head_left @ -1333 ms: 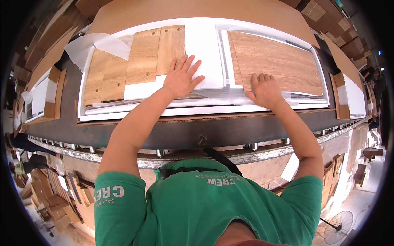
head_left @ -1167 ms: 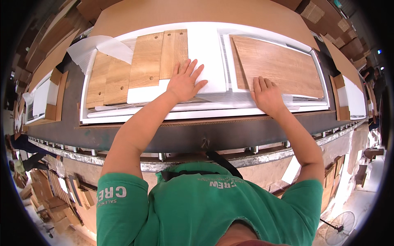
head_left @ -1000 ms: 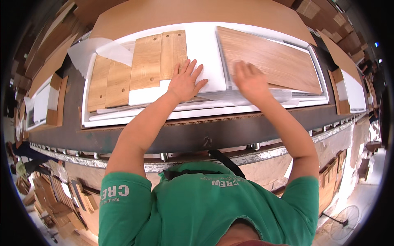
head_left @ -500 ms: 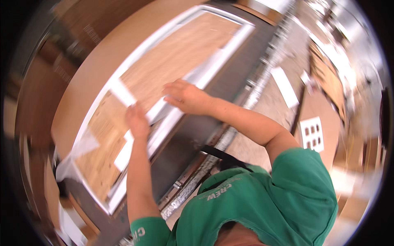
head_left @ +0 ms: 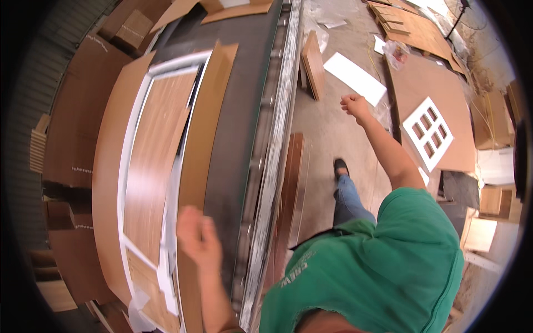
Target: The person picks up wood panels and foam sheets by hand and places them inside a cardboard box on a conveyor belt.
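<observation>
My left hand (head_left: 199,237) is over the right flap of an open, flat cardboard carton (head_left: 214,122). It is slightly blurred, holds nothing I can see, and has its thumb apart from its half-bent fingers. Inside the carton lie wood-grain panels (head_left: 158,116) with white foam strips (head_left: 130,133) along their edges. A narrow white strip (head_left: 140,252) crosses between the panels, and clear plastic film hangs at the near end. My right hand (head_left: 354,105) hangs out over the floor to the right, fingers curled in with nothing visible in them, near a white board (head_left: 355,79).
A dark conveyor belt (head_left: 236,144) with a metal side rail (head_left: 272,150) carries the carton. Brown boards (head_left: 313,64) lean beside the rail. Rightward are a brown cardboard sheet (head_left: 425,83), a white panel with rectangular holes (head_left: 412,130) and several boxes. Large cartons (head_left: 69,133) line the left.
Both hands have left the carton's inside: the right swung out over the floor, the left drew back. My view has turned rightward. The carton's right flap now stands up along the panels.
</observation>
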A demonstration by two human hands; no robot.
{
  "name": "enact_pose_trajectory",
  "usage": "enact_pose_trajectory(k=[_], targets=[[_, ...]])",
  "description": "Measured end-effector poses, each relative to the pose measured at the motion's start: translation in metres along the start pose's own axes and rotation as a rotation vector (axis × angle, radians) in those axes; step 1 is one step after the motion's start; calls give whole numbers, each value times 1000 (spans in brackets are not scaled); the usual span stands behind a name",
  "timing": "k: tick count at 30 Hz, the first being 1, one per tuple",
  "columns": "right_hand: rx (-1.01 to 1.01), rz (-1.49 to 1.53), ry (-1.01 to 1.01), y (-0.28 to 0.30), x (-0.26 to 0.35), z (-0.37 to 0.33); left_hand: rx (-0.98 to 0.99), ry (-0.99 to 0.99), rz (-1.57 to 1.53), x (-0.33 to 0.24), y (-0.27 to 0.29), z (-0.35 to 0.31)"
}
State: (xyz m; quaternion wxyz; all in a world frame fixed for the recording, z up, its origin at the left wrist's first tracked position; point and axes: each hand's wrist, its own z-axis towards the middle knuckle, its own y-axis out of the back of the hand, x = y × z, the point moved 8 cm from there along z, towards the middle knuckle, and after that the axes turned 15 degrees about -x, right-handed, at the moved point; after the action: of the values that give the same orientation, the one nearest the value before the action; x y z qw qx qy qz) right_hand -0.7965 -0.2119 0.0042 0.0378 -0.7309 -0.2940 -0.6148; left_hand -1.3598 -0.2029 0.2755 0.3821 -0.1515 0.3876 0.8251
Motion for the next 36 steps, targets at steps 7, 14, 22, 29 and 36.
enact_pose_trajectory(k=[7, 14, 22, 29, 36], targets=[[27, -48, -228, -125, -38, 218, 352, -312, 34, -93, -312, 15], [-19, -124, 19, -238, -58, 376, 419, -421, 331, -85, -415, 21], [117, -124, -95, -278, -81, 415, 450, -424, 356, -70, -418, 18], [333, -114, -77, -275, -78, 415, 457, -382, 335, -68, -414, 20], [203, -540, -154, -219, -61, 415, 433, -358, 347, -68, -408, 18]])
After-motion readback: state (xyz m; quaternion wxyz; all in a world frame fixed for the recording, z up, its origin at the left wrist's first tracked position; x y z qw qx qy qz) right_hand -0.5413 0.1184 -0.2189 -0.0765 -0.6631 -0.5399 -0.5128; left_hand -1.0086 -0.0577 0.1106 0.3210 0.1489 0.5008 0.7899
